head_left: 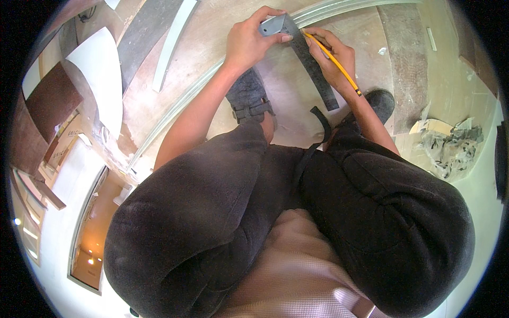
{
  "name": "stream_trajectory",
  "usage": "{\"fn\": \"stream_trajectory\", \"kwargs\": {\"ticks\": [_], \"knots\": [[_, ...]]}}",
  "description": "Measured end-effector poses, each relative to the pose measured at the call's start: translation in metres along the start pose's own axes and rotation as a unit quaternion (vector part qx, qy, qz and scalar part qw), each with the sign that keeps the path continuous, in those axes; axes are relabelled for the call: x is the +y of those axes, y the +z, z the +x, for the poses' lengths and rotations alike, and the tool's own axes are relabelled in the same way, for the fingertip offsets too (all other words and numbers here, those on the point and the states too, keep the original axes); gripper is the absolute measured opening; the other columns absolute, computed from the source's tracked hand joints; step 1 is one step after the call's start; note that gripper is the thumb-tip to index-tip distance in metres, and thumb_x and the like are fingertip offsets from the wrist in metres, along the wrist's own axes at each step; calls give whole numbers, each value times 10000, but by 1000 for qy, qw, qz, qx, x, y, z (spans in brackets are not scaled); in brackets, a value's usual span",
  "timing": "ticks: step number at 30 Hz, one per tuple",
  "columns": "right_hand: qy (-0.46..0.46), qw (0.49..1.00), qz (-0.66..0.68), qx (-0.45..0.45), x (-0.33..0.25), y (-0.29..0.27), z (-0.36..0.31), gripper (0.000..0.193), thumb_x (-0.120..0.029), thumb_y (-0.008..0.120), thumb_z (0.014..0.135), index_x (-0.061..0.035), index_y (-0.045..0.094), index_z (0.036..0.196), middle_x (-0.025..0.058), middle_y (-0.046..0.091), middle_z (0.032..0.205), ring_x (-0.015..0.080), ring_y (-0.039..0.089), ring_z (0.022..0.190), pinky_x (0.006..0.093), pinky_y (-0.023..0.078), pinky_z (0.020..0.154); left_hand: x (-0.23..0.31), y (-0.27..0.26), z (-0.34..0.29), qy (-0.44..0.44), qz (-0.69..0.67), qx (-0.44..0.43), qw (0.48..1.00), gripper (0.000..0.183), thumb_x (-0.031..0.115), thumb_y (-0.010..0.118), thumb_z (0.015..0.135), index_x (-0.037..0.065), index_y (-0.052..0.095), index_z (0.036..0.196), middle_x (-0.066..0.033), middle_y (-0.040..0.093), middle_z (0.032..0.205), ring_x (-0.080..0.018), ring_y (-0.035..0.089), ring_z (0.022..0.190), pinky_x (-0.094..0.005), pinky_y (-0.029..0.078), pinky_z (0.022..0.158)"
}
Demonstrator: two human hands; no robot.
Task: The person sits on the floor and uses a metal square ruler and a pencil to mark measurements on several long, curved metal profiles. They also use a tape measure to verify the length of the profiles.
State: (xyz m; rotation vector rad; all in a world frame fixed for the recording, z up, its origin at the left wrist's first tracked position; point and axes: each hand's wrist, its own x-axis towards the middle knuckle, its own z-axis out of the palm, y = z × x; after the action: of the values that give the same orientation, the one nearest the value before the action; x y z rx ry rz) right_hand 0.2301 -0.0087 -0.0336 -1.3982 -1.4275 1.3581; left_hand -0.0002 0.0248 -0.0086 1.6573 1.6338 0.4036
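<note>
**Over the pale floor [290, 95], pinching a square [309, 61] and a pencil [345, 75]**

Holding the grey stock [272, 25] between thumb and fingers of the left hand [249, 40], close to the long, curving metal strip [339, 9]. Slanting the dark blade [318, 79] toward the right shoe [382, 103], with its free end just beside a black strap [323, 123]. Gripping the yellow pencil in the bent fingers of the right hand [340, 52], with its point close to the blade's right edge, near the stock; cannot tell whether touching. Leaving floor leftward to the left shoe [246, 93] and rightward, past a white scrap [382, 51], to a textured brown strip [411, 69].
</note>
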Motion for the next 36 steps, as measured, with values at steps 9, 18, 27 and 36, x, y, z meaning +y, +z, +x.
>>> {"fn": "stream_trajectory", "kwargs": {"ticks": [9,18,27,36], "knots": [[7,1000,-19,-3,-1,0,0,298,-214,751,1005,-96,745,1278,128,822,1072,199,810,1014,321,619,857,0,-1,0,12,-2,9,1000,592,329,947,805,196,715,1333,-74,819,971,-175,773,832,-333,586,772],[-1,1000,-7,-10,3,-1,0,301,-212,748,1005,-105,740,1286,118,823,1077,195,810,1014,322,621,856,1,-1,0,1,-11,0,1000,592,350,944,810,206,715,1336,-81,820,997,-181,775,849,-334,588,776],[-7,1000,-15,-22,1,-3,1,310,-204,745,1001,-116,732,1298,98,824,1087,182,807,1011,312,616,869,2,-1,-1,6,-6,6,1000,606,382,946,802,209,717,1336,-86,822,1013,-202,783,881,-348,594,794],[16,1000,11,-17,-2,-2,0,315,-208,731,1014,-80,734,1302,109,826,1072,130,782,997,289,601,870,24,-13,-2,-21,-53,-3,998,487,195,877,857,106,690,1297,-168,799,1117,-336,779,1049,-387,577,903]]}}
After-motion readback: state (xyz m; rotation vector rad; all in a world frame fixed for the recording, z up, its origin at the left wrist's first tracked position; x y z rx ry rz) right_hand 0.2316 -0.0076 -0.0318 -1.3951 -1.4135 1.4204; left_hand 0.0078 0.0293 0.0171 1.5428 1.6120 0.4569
